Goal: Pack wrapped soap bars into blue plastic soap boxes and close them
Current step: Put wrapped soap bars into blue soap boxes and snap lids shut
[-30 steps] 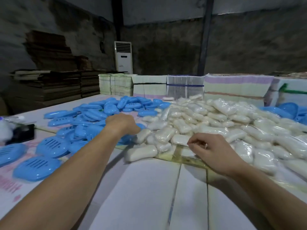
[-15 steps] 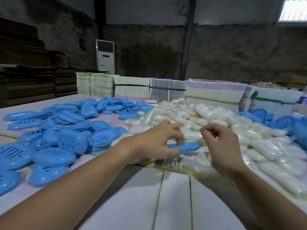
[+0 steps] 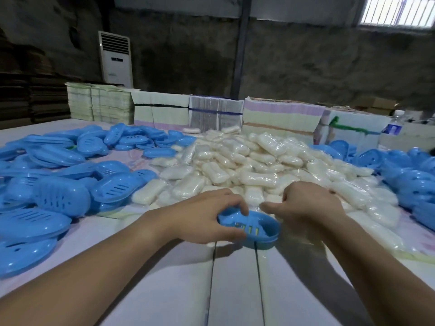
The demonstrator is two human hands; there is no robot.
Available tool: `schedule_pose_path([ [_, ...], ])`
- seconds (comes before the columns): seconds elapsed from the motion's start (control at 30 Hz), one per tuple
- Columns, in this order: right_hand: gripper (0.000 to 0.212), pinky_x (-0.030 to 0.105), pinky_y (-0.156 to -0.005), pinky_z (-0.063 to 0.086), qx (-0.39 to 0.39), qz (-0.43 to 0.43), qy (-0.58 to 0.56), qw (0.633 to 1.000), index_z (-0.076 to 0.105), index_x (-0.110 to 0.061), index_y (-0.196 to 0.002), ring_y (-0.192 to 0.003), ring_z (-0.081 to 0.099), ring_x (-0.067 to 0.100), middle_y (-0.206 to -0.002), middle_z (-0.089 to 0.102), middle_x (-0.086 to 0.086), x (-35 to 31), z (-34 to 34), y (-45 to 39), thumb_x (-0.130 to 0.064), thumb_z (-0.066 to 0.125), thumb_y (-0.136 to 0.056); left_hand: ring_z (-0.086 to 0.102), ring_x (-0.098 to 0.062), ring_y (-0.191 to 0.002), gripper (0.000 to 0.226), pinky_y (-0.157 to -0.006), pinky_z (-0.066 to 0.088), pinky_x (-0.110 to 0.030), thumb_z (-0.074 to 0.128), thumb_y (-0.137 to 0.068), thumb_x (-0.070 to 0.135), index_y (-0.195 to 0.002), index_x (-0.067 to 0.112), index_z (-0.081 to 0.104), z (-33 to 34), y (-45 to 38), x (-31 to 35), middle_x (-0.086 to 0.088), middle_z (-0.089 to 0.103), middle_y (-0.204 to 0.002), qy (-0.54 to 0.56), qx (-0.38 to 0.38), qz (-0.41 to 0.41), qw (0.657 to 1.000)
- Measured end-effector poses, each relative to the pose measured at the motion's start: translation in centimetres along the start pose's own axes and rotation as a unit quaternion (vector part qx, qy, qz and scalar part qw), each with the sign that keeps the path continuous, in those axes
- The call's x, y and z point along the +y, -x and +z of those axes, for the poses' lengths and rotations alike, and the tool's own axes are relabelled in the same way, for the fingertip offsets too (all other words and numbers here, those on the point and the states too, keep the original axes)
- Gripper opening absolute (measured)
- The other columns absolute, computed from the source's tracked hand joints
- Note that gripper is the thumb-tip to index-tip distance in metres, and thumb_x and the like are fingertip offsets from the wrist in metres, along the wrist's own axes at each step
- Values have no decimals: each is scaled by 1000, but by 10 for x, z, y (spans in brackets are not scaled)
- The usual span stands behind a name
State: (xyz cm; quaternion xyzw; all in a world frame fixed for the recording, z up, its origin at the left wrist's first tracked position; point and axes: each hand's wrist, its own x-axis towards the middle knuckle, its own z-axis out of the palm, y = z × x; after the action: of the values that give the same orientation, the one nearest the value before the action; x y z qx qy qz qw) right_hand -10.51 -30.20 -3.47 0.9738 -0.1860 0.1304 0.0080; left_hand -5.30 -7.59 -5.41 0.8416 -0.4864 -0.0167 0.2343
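Note:
My left hand [image 3: 202, 220] grips an open blue soap box half [image 3: 253, 229] by its left end, thumb on the near rim and fingers over the far rim. The box is slotted inside, holds no soap, and hovers just over the table's front. My right hand [image 3: 306, 208] is right beside the box, fingers curled down over a wrapped soap bar [image 3: 295, 232] at the near edge of the soap pile [image 3: 247, 165]; the bar is mostly hidden under the palm.
Heaps of blue box halves lie at left [image 3: 58, 196] and far right [image 3: 412, 180]. Bundled flat cartons [image 3: 282, 116] line the back of the white table [image 3: 235, 278]. A water bottle [image 3: 393, 125] stands at back right, an air conditioner [image 3: 116, 57] behind.
My left hand took a blue box half from the left heap and carried it to the front centre. My right hand dropped from above the pile to beside the box.

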Motion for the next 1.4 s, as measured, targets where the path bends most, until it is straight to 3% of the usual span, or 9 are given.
schedule_pose_path([
  [0.13,66,32,-66,35,-2,0,31,1000,42,-20,-65,-86,47,21,-78,44,-5,-6,1,4,-85,48,-67,53,-1,-96,39,-82,47,-21,78,-78,48,-108,38,55,-2,0,2,14,57,-105,49,23,-13,998],
  [0.27,57,35,-70,33,-4,-11,35,999,46,-24,-81,-99,48,24,-92,43,-3,-10,0,4,-80,50,-68,55,-4,-94,38,-84,52,-34,77,-77,50,-107,42,55,2,-1,5,15,56,-105,70,14,-24,997],
  [0.43,45,32,-64,35,-68,-3,-17,998,46,-22,-65,-86,46,21,-75,45,-5,0,-9,3,-65,60,-67,57,-7,-99,41,-87,52,-37,78,-77,51,-109,41,55,5,-2,7,13,57,-109,83,13,-21,996],
  [0.63,45,36,-74,34,-28,1,18,999,50,-23,-82,-103,41,25,-92,41,-3,-3,-2,3,-66,57,-71,58,-6,-97,53,-84,53,-32,80,-74,54,-116,44,50,8,-4,3,15,57,-106,96,32,-43,994],
  [0.83,51,32,-54,33,9,-1,-113,994,56,-5,-56,-71,48,24,-59,47,2,11,-15,0,-54,65,-67,57,0,-97,69,-75,49,-14,83,-72,50,-123,49,38,11,-6,2,17,56,-105,119,56,-77,988],
  [0.93,41,31,-49,35,-11,-74,-213,974,58,-3,-55,-54,44,16,-54,48,10,13,-23,5,-41,70,-62,58,-1,-96,76,-76,48,-16,85,-72,46,-129,44,35,12,-7,3,14,58,-104,127,66,-88,986],
  [1.03,21,19,-51,42,-41,-161,-245,955,69,-20,-61,-67,58,7,-77,64,2,3,-25,14,-40,77,-61,60,-6,-98,83,-84,53,-26,87,-72,39,-135,39,33,12,-7,6,10,60,-105,141,73,-93,983],
  [1.17,22,7,-68,35,-26,-218,-271,937,64,-45,-72,-91,46,-4,-96,49,-9,-12,-16,17,-36,83,-68,62,-13,-102,85,-92,53,-39,88,-72,33,-136,36,32,11,-6,7,3,63,-111,159,79,-87,980],
  [1.4,13,20,-82,37,-99,-228,-238,939,67,-47,-85,-101,46,1,-105,48,-16,-7,-8,15,-50,75,-75,58,-1,-100,79,-88,51,-20,89,-68,43,-127,46,36,15,-10,-3,14,55,-110,146,66,-89,983],
])
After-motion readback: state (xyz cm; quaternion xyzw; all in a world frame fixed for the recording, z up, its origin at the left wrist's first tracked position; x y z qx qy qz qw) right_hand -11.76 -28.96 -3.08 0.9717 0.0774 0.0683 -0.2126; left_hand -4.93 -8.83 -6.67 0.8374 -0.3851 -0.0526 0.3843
